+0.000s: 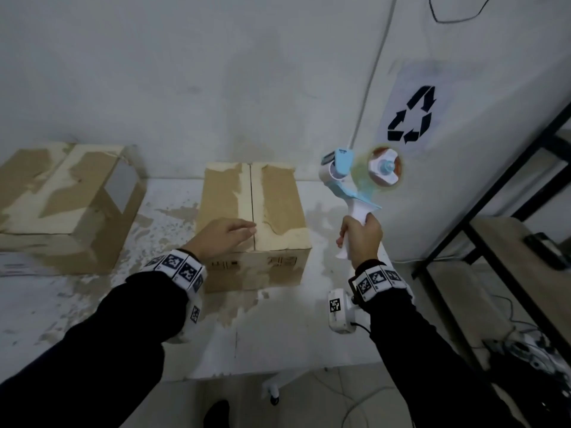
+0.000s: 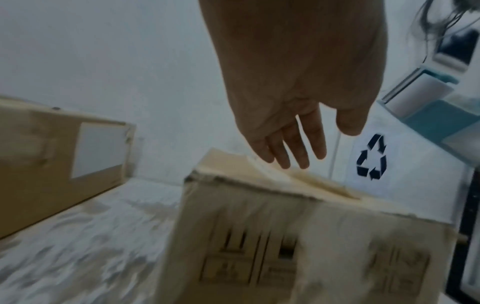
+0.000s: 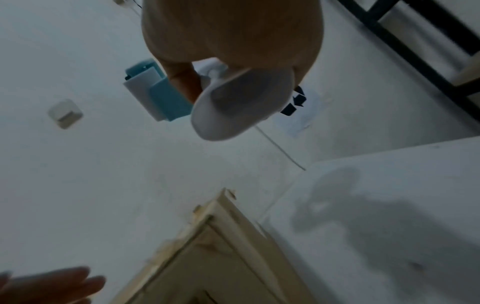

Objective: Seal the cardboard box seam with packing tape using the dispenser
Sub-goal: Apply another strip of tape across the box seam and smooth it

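A small cardboard box [image 1: 272, 211] stands on the white table [image 1: 92, 304], its top flaps meeting in a dark centre seam [image 1: 251, 199] with torn pale paper along it. My left hand [image 1: 228, 234] lies flat with straight fingers on the near left flap, fingertips at the seam; the left wrist view shows the left hand [image 2: 291, 144] over the box [image 2: 298, 236]. My right hand [image 1: 360, 234] grips the white handle of a blue and white tape dispenser [image 1: 355, 177], held up in the air to the right of the box. The dispenser [image 3: 166, 94] and the box corner [image 3: 221, 246] show in the right wrist view.
A larger cardboard box [image 1: 61, 205] sits at the table's left, against the wall. A recycling sign [image 1: 412, 114] and a cable hang on the wall. A black metal rack with wooden shelves [image 1: 509, 236] stands at the right, with cables on the floor below.
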{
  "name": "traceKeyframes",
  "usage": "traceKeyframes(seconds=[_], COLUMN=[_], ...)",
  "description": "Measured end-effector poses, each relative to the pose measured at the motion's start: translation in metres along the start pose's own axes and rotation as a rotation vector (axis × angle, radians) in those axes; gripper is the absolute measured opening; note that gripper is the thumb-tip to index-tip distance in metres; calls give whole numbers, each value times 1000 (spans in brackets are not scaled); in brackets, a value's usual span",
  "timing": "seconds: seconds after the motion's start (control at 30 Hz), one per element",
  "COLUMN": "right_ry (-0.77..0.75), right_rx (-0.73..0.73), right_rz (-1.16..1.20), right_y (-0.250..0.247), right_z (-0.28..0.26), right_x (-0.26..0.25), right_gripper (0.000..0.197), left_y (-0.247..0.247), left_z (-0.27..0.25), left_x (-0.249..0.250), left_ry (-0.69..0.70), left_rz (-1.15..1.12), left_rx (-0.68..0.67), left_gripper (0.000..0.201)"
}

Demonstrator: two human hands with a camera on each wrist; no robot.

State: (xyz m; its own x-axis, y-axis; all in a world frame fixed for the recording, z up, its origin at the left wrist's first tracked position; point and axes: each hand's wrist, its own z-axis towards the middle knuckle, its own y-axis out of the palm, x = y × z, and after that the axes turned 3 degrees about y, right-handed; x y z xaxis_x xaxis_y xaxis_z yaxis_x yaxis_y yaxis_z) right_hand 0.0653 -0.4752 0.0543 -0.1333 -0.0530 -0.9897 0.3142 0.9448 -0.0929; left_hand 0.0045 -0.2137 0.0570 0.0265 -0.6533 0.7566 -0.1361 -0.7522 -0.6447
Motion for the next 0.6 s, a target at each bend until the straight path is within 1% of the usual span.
traceKeyframes(seconds=[0.07,0.1,0.13,0.2,0.27,0.33,0.4,0.5,0.6], right_ry=[-42,-62,-81,-118,-158,-202,-239,-277,-296], right_rx=[-44,-63,-79,-109,-134,-162,-187,-190,-173], right_rz=[45,61,76,101,117,120,123,102,82], right_y=[13,19,26,40,53,66,77,96,114], right_z=[-2,-5,-8,-14,-19,-23,-27,-27,-24], right_x=[-18,-26,-34,-47,-58,-66,-74,-80,-86], right_gripper=[16,18,19,24,28,24,16,14,13], left_y=[-12,-16,-20,-28,-35,-43,-52,-63,-79], left_z=[7,10,11,14,16,19,22,29,35], left_x=[21,32,44,68,89,104,110,108,99], left_ry=[21,21,19,-3,-27,-36,-24,8,-15], left_rz=[35,11,-60,-331,-667,-986,-1227,-1427,-1575], left_rx=[-16,-23,-22,5,22,0,-20,15,88], left_gripper=[46,49,51,49,49,51,52,44,23])
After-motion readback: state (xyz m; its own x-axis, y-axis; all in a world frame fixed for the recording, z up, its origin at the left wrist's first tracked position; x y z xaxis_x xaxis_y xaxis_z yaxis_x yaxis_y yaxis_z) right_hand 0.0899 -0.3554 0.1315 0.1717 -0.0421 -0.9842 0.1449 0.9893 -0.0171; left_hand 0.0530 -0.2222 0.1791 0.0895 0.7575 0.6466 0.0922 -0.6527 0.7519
